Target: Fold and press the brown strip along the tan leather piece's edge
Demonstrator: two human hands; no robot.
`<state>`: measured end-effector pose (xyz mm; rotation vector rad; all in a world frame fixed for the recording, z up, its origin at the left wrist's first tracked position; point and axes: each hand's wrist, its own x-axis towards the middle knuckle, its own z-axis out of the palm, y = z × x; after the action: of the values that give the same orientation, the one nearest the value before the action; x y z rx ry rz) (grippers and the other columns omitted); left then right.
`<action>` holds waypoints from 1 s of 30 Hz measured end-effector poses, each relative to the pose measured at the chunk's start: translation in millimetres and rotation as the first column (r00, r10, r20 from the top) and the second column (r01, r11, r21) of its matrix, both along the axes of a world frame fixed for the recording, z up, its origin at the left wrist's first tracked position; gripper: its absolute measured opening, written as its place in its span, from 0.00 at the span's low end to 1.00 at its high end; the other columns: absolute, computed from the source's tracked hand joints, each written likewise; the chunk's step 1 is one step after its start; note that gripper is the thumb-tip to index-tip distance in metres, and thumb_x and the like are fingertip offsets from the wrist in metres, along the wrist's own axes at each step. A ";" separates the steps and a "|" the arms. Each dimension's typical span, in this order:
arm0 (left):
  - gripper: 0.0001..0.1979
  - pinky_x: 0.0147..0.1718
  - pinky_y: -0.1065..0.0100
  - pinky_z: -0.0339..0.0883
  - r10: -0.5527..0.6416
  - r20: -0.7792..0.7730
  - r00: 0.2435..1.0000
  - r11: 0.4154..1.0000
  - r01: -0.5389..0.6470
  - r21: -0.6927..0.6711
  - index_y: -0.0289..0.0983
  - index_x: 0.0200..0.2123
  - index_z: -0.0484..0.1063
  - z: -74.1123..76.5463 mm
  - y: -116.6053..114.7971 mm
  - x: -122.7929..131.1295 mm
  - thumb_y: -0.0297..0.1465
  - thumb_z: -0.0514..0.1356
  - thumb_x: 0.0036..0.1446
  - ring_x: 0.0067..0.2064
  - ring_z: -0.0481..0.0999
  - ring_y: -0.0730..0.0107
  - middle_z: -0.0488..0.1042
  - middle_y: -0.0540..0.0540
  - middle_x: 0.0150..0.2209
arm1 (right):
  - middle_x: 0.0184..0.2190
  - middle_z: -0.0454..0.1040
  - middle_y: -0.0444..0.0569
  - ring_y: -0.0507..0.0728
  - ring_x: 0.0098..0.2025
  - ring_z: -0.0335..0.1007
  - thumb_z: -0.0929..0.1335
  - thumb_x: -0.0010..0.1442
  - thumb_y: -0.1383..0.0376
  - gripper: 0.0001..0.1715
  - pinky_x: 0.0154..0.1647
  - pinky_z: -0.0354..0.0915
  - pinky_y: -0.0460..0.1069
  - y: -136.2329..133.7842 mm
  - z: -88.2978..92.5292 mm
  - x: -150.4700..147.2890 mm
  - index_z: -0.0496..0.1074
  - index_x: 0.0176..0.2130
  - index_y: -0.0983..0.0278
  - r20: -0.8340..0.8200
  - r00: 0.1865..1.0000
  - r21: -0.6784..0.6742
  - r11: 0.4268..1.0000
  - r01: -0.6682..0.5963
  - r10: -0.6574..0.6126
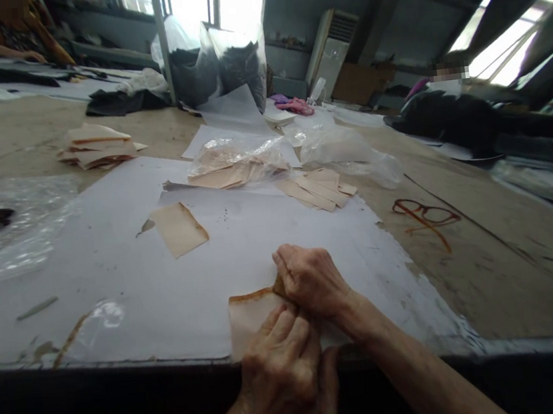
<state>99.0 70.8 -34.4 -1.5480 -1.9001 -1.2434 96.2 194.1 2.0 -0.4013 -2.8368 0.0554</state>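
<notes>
Right hand [313, 280] curled inward — left hand [285, 360] close beside it, fingers [283, 325] bent.

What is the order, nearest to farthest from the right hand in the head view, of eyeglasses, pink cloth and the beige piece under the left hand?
From the right hand:
1. Beige piece: close by, mostly left.
2. Eyeglasses: ahead, right side.
3. Pink cloth: far ahead.
</notes>
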 end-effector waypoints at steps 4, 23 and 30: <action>0.14 0.44 0.58 0.68 0.001 0.052 0.999 1.000 -0.002 0.017 0.29 0.39 0.71 0.8 0.1 2.1 0.23 0.56 0.47 0.39 0.72 0.59 0.73 0.41 0.30 | 0.21 0.70 0.48 0.52 0.20 0.62 0.58 0.57 0.68 0.12 0.20 0.45 0.46 -7.2 -1.2 -11.3 0.67 0.27 0.67 0.073 0.984 0.094 0.984 0.153 -0.160; 0.15 0.44 0.60 0.68 0.029 -0.017 0.999 0.999 -0.029 -0.012 0.27 0.41 0.70 -2.4 -0.9 0.6 0.26 0.55 0.48 0.41 0.71 0.59 0.73 0.39 0.33 | 0.19 0.68 0.45 0.50 0.21 0.61 0.56 0.60 0.64 0.17 0.24 0.51 0.44 3.7 1.2 -2.5 0.66 0.25 0.65 -0.143 0.979 -0.194 0.975 0.113 -0.142; 0.12 0.45 0.59 0.67 -0.007 0.070 0.998 1.000 0.006 0.019 0.30 0.36 0.71 0.6 0.5 1.5 0.22 0.56 0.45 0.39 0.72 0.59 0.72 0.42 0.29 | 0.21 0.70 0.48 0.52 0.21 0.64 0.57 0.59 0.67 0.13 0.21 0.45 0.46 -9.4 -2.9 -15.1 0.67 0.28 0.67 0.063 0.975 0.151 0.968 0.200 -0.211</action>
<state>100.5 71.3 -33.8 -1.5209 -1.9223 -1.3302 81.1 184.8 -1.0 -0.6758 -2.8349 -0.2091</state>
